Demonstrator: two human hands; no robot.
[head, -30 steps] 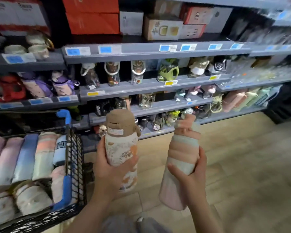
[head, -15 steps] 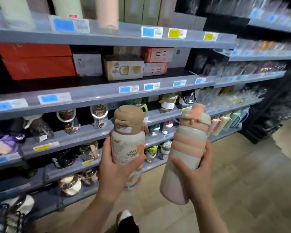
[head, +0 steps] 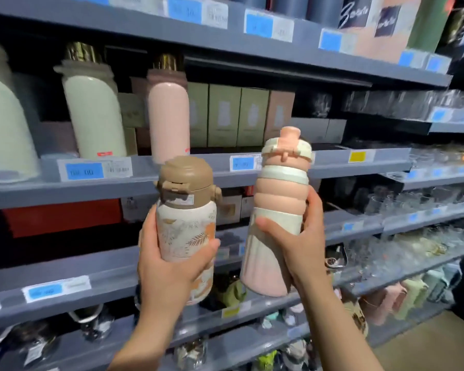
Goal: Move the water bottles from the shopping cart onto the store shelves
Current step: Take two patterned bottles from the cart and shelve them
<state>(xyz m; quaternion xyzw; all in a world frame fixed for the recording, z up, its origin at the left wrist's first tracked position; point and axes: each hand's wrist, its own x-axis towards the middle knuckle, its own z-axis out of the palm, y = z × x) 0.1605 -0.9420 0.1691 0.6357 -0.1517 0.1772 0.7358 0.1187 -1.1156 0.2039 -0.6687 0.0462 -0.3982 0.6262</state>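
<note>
My left hand (head: pixel 169 269) grips a short white bottle with a leaf print and a brown lid (head: pixel 186 210), held upright. My right hand (head: pixel 296 247) grips a taller ribbed pink and pale green bottle (head: pixel 275 199) just to its right, also upright. Both bottles are raised in front of the grey store shelves (head: pixel 359 167), about level with the shelf that carries a cream flask (head: pixel 94 116) and a pink flask (head: pixel 168 116). The shopping cart is out of view.
Green and tan boxes (head: pixel 239 116) stand behind the flasks. Glassware (head: pixel 426 245) fills the shelves at the right. Lower shelves hold more bottles and cups (head: pixel 397 298). Red boxes (head: pixel 62 218) sit on the shelf left of my hands. Wooden floor (head: pixel 439 341) shows bottom right.
The view has swung up from the cart and floor to the higher shelves. Both hands have lifted their bottles upward and closer to the shelves; the cart has left the frame.
</note>
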